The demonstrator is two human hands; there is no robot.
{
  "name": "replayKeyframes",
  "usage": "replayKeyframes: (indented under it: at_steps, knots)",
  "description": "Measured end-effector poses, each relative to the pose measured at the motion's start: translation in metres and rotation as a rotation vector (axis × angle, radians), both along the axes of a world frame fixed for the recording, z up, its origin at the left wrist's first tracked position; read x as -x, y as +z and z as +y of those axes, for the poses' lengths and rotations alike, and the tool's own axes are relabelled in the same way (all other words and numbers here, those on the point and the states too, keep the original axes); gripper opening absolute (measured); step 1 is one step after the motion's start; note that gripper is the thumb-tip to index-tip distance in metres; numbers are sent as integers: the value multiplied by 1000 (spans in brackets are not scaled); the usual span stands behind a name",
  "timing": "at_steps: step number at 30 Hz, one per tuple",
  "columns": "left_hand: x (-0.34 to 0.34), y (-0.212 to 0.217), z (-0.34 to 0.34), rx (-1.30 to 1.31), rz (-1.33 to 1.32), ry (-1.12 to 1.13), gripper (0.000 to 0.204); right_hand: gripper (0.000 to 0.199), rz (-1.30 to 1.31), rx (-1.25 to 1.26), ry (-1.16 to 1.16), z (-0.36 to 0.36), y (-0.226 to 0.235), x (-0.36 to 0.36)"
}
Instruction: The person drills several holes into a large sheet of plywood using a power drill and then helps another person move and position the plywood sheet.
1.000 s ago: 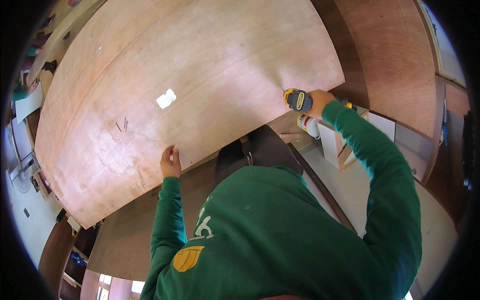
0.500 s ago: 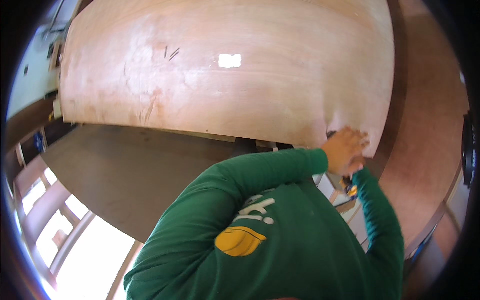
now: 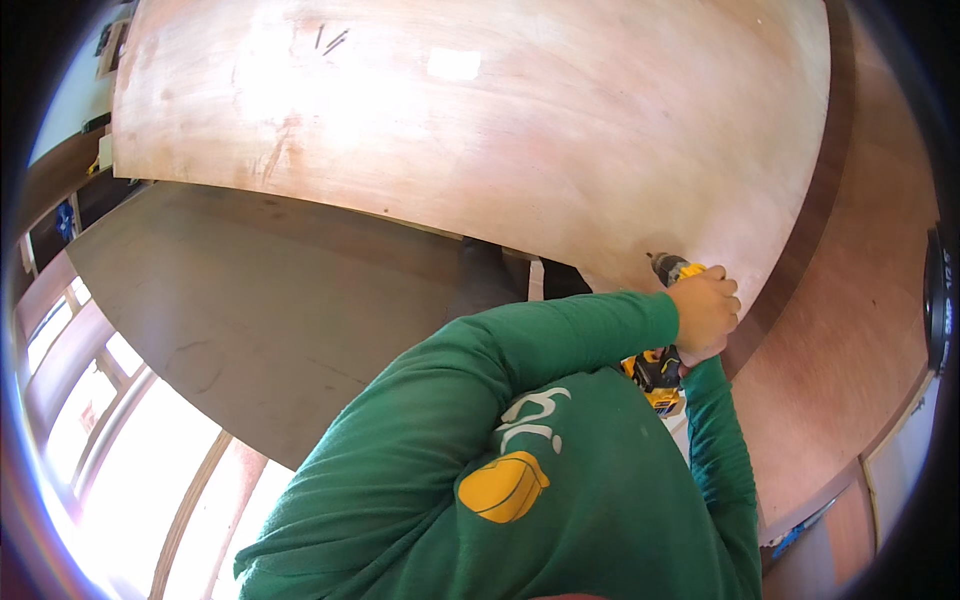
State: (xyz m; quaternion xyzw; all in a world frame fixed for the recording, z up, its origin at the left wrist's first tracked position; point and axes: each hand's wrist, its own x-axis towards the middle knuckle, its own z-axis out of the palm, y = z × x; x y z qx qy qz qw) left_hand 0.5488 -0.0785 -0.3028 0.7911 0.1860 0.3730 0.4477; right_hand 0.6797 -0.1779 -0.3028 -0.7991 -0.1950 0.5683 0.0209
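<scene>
A yellow-and-black cordless drill [image 3: 664,267] lies across the near right corner of the light wooden panel [image 3: 560,150], its chuck tilted toward the far left. My left hand [image 3: 706,308] is closed over the back of the drill's body, fingers curled. Just below it, my right hand [image 3: 690,358] seems wrapped around the drill's handle; the left hand and sleeve hide most of its fingers. The drill's battery end shows under my left wrist, close to my green shirt. Whether the bit touches the panel, I cannot tell.
Thin dark pieces [image 3: 334,41] lie on the panel's far part, near a bright white rectangular patch [image 3: 453,64]. A darker brown board [image 3: 290,290] sits lower at the left. Another reddish wooden sheet [image 3: 850,330] extends along the right. A round black object [image 3: 937,298] stands at the right rim.
My view has shifted, so the panel sits higher in the picture. My left hand's spread fingers have curled around the drill, whose yellow body and chuck now show more.
</scene>
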Motion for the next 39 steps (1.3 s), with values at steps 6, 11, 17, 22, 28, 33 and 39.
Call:
replayKeyframes:
  at_steps: [6,11,17,22,28,33,39]
  knots:
    - [10,10,-22,-30,94,212,20,36,13,-22,1,0,2,-1]
    - [50,25,-16,-36,136,3,25,37,32,-48,28,-9,0,20]
    - [153,-19,-27,106,428,-81,52,40,133,-195,-174,-68,25,19]
    - [215,-84,-49,69,1078,-72,53,43,-143,-436,289,-126,38,-21]
    - [222,-95,-56,-8,1247,-139,68,46,-416,-373,-273,-173,43,-32]
    - [219,-83,-48,11,1297,-213,71,19,-249,-357,-817,-189,49,-66]
    - [214,-76,-41,17,1377,-275,71,15,-213,-336,-918,-188,41,-86]
